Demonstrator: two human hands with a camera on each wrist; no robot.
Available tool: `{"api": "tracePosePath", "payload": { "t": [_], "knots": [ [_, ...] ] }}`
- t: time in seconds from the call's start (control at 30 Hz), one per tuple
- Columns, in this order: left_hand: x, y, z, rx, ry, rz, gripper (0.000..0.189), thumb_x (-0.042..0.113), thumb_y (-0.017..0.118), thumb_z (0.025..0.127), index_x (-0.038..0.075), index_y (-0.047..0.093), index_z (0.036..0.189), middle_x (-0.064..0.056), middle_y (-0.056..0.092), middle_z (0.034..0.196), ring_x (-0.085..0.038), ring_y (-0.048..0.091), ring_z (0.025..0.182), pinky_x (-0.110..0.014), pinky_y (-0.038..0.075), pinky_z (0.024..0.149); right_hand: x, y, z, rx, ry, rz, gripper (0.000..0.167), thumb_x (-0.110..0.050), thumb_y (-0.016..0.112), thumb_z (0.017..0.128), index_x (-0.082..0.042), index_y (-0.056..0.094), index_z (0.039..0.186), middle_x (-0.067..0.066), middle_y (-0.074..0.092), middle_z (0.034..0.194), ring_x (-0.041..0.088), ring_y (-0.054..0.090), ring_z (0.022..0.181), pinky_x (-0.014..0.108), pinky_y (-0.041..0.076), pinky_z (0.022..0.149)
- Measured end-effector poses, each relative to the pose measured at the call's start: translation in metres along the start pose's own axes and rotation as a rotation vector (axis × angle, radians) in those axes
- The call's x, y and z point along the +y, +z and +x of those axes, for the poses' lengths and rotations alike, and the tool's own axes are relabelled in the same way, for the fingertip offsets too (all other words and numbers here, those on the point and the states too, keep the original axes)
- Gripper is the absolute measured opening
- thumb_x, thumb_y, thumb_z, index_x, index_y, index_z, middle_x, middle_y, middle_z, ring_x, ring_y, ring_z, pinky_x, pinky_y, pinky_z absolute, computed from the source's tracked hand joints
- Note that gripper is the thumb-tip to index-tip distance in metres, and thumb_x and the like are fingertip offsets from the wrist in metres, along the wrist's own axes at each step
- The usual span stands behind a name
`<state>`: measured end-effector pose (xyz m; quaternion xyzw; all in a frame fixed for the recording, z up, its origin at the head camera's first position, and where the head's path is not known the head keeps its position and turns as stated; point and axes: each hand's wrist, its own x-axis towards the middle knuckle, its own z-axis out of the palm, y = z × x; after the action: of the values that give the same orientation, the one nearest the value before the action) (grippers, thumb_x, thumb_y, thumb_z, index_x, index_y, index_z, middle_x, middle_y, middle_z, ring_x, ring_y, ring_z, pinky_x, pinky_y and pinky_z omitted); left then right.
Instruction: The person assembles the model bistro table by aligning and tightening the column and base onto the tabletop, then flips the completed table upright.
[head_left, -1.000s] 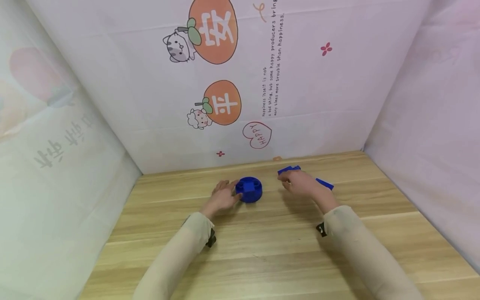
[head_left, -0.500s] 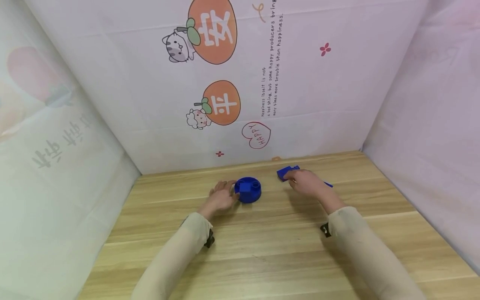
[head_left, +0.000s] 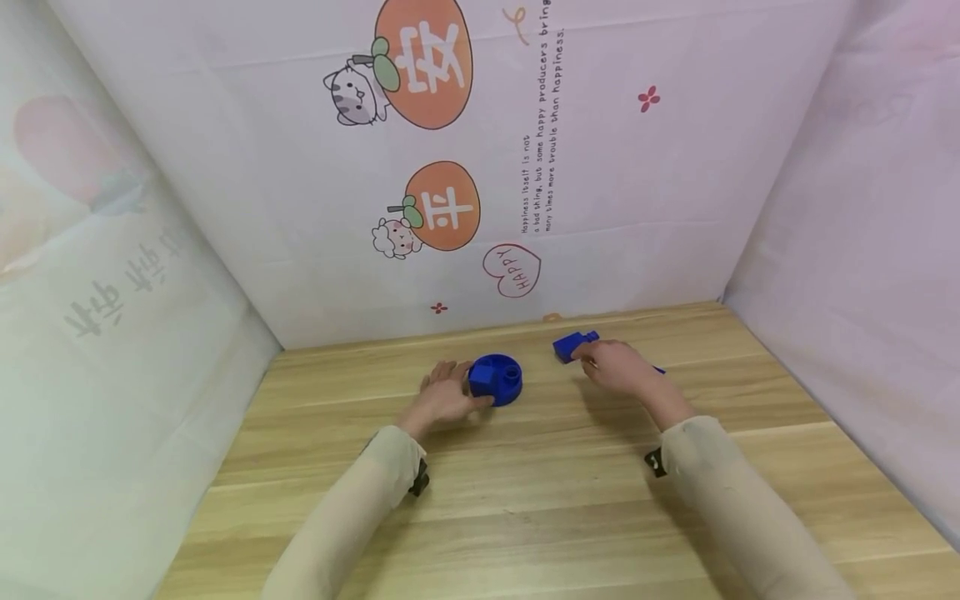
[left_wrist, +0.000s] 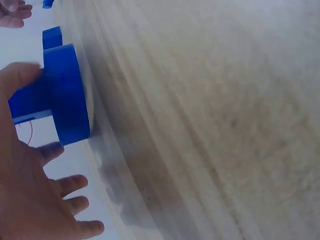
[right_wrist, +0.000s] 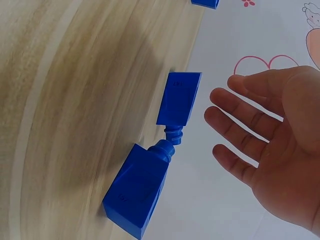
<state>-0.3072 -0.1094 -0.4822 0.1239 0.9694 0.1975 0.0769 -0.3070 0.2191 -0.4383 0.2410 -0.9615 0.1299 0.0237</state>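
Note:
A round blue plastic base point(head_left: 512, 390) lies on the table, bearing an upright blue block point(head_left: 482, 379) and a short round socket. My left hand point(head_left: 446, 398) holds the base from its left; in the left wrist view the thumb point(left_wrist: 24, 75) lies against the block, the index fingertip touches the base's rim, and the other fingers are spread. My right hand point(head_left: 615, 367) hovers beside two blue blocks with threaded ends, the farther block point(right_wrist: 180, 97) and the nearer block point(right_wrist: 137, 185). Its fingers are loosely bent and apart from both.
The wooden tabletop point(head_left: 525, 500) ends at a printed white cloth wall point(head_left: 615, 217) just behind the parts. Cloth walls also close off the left and right sides. A dark wrist strap point(head_left: 656, 462) shows at the right sleeve.
The round base has turned under my left hand, so its upright block now sits toward the left. My right hand has shifted slightly right, uncovering more of the far blue block.

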Motion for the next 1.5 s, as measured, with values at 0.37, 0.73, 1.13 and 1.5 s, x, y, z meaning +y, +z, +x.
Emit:
{"api": "tracePosePath", "payload": {
  "t": [0.37,0.73,1.13,1.5],
  "knots": [
    [-0.001,0.01,0.0,-0.007,-0.022,-0.011,0.088,0.065,0.056,0.091,0.021,0.024,0.159,-0.016,0.023,0.164,-0.038,0.009,0.155,-0.059,0.012,0.124,0.007,0.002,-0.003,0.022,0.035,0.002,0.031,-0.013,0.055,0.099,-0.001,0.068,0.125,0.016,0.072,0.116,0.032,0.068,0.104,0.05,0.055,0.09],
    [-0.001,0.008,0.001,-0.002,-0.023,-0.04,0.088,0.066,0.051,0.093,0.007,0.03,0.157,-0.018,0.022,0.164,-0.038,0.01,0.155,-0.056,0.014,0.124,0.015,-0.007,-0.013,0.052,0.06,0.008,0.031,-0.013,0.057,0.097,0.0,0.067,0.124,0.018,0.072,0.113,0.033,0.069,0.1,0.052,0.054,0.088],
    [-0.01,0.007,0.004,0.021,0.034,-0.137,0.088,0.059,0.059,0.093,0.006,0.028,0.156,-0.018,0.032,0.159,-0.034,0.022,0.15,-0.053,0.015,0.124,0.031,-0.017,-0.027,0.072,0.117,-0.028,0.031,-0.016,0.06,0.095,0.0,0.067,0.122,0.017,0.074,0.106,0.035,0.069,0.097,0.054,0.053,0.088],
    [-0.014,0.004,0.008,0.005,0.053,-0.23,0.092,0.055,0.065,0.09,0.001,0.03,0.155,-0.024,0.033,0.159,-0.039,0.017,0.153,-0.054,0.008,0.125,0.052,-0.014,-0.032,-0.001,0.214,-0.043,0.043,-0.024,0.064,0.094,0.001,0.062,0.128,0.025,0.068,0.118,0.044,0.064,0.107,0.061,0.05,0.091]
  ]
}}
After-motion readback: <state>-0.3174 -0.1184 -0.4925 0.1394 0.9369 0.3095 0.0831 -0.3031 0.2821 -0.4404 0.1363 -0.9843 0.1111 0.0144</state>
